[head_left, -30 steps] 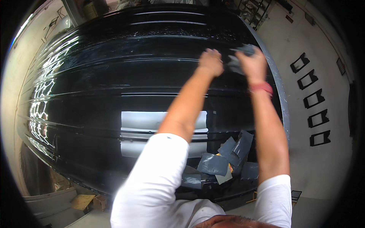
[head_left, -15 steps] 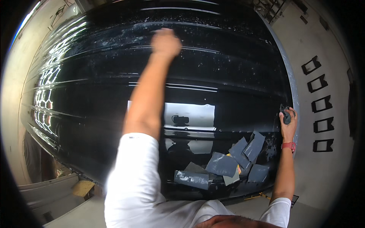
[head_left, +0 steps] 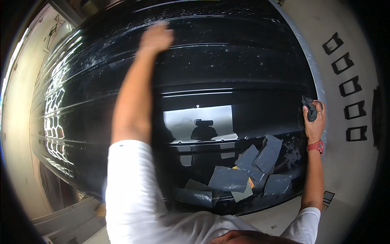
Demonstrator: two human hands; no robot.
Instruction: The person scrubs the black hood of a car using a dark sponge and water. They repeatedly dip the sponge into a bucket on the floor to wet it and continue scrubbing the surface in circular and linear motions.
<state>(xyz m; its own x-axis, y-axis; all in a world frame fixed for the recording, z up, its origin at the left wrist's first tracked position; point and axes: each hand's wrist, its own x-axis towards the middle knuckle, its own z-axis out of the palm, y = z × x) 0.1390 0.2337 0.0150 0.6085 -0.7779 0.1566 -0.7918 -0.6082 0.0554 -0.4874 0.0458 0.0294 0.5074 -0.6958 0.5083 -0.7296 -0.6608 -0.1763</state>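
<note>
A large, glossy black ribbed vehicle roof (head_left: 260,91) curves across the view, with whitish wet streaks and specks on its far part. My left hand (head_left: 157,37) is stretched out over those streaks, smeared by motion, its fingers hidden from view. At the right edge my right hand (head_left: 315,124) is closed round a crumpled dark cloth (head_left: 311,111) and rests against the roof. Several grey sandpaper sheets (head_left: 230,179) lie overlapping on the near part, between my arms. A bit of yellow and orange shows beneath them.
A grey strip (head_left: 305,61) runs along the roof's right edge. On the pale floor beyond it is a row of dark frame-shaped pieces (head_left: 350,86). A small dark grid-like item (head_left: 328,198) is by my right elbow. Pale walls stand at the left.
My left hand has moved left and slightly farther away over the roof. My right hand still grips the cloth at the right edge. The whole view has shifted a little.
</note>
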